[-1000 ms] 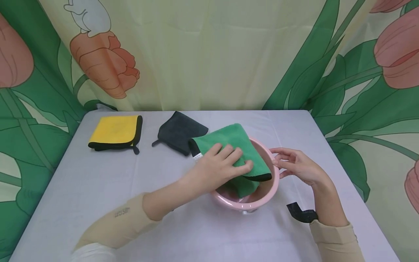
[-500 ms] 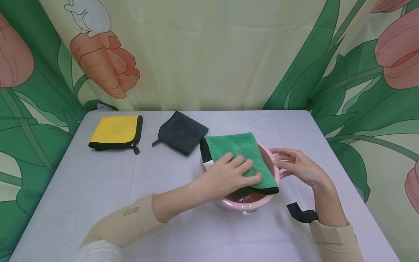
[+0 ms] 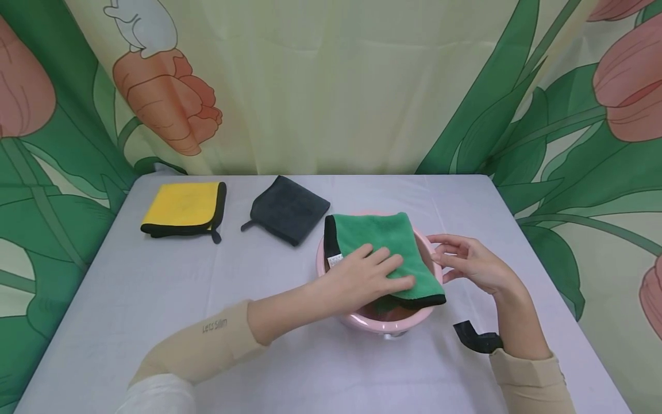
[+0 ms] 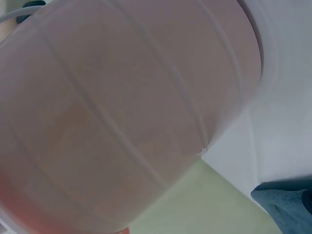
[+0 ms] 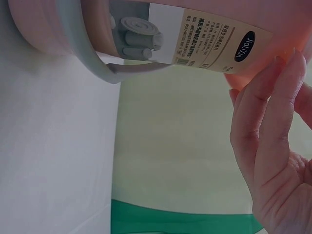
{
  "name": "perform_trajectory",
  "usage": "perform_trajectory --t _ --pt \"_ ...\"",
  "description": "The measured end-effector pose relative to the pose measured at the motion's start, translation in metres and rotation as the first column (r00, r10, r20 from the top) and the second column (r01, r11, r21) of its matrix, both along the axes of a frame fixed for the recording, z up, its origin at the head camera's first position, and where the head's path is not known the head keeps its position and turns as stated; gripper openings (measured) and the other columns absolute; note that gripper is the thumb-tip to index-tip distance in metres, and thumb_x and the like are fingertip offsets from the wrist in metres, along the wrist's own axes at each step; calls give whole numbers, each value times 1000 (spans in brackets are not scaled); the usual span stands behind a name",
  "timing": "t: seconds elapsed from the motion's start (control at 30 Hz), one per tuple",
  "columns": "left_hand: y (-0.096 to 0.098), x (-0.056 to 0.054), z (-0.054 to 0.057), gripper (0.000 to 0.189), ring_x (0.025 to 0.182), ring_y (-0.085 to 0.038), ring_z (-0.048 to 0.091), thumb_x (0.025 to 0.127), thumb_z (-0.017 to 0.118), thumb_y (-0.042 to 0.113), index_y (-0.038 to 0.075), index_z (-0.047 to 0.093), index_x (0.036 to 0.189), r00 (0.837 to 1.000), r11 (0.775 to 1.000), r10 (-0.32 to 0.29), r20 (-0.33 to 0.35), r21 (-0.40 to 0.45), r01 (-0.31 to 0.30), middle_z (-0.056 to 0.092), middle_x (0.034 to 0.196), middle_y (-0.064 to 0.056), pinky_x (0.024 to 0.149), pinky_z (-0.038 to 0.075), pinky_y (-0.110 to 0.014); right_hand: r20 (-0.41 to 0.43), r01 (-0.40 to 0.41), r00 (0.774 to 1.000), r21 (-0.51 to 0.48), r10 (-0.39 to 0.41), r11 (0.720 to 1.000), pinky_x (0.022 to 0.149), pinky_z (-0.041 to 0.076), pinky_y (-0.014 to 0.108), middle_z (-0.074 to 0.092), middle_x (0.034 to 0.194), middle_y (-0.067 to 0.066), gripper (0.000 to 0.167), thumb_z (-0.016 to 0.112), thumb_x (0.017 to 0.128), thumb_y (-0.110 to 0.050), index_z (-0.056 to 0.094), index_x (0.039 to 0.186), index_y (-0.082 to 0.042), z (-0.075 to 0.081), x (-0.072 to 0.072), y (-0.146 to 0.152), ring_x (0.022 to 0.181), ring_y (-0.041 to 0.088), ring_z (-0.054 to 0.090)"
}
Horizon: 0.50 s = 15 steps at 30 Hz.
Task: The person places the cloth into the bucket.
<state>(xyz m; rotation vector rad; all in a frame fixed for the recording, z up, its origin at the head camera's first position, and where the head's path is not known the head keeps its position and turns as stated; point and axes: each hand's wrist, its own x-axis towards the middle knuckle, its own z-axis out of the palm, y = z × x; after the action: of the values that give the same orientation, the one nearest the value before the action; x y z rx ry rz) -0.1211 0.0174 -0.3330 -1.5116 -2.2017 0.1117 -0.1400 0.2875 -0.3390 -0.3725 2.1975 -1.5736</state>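
A pink bucket (image 3: 388, 326) stands on the table, its ribbed wall filling most of the left wrist view. Across its mouth lies a green cloth (image 3: 377, 229) with black edging and a small white tag. My left hand (image 3: 362, 279) rests on this cloth from above, fingers spread, the thumb stretched along its near side. At the bucket's right side my right hand (image 3: 468, 264) holds the rim, with a fingertip over it and other fingers outside. The right wrist view shows those fingers (image 5: 278, 117) against the pink wall, beside a printed label (image 5: 204, 41). What is inside the bucket is mostly hidden.
A folded yellow cloth (image 3: 181, 207) with black edging lies at the table's back left. Between it and the bucket lies a dark grey cloth (image 3: 289, 210). The bucket's grey handle (image 5: 97, 63) hangs down its side. A patterned curtain (image 3: 320, 86) closes off the back.
My left hand has moved right and slightly nearer, shifting the green cloth off the far left rim and over the bucket's mouth. My right hand has stayed at the rim.
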Motion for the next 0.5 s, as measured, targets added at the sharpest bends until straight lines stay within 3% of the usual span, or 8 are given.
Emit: perform_trajectory --t 0.17,0.5 --pt "2 -3 -2 27 85 -13 44 93 48 21 29 44 118 998 996 23 52 -91 -18 47 102 3 68 36 -23 1 9 1000 19 -9 1000 61 54 36 64 90 -2 44 56 88 -4 38 126 10 0 0 0 77 14 63" --pt "7 -10 -5 33 92 -12 46 94 49 24 30 42 125 985 976 48 168 -218 -11 48 107 4 70 38 -22 0 8 1000 21 -8 1000 61 54 38 66 90 -2 44 55 88 -4 38 126 11 1 0 -1 80 14 64"
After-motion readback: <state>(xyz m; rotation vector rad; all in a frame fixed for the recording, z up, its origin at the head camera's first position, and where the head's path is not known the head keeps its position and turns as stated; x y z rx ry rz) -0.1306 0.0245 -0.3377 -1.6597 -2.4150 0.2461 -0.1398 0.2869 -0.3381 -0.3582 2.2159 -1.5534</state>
